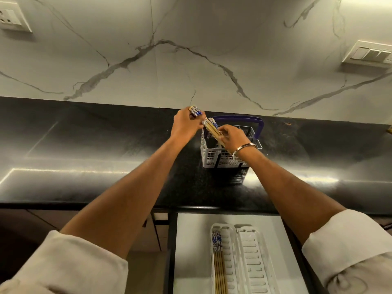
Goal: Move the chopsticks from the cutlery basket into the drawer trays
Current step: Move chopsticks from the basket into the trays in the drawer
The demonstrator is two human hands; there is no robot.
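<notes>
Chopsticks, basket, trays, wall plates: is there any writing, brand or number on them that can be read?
No readable text anywhere.
Chopsticks: blue and white pattern on the ends, no legible words.
Basket: no label visible.
Trays: plain white.
Socket and switches: no legible markings.

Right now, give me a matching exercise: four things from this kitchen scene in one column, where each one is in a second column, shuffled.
1 grey plastic cutlery basket
2 left white drawer tray
3 right white drawer tray
4 silver bangle

a holds no chopsticks
b on the right wrist
c on the black counter
d holds chopsticks

1-c, 2-d, 3-a, 4-b
</notes>
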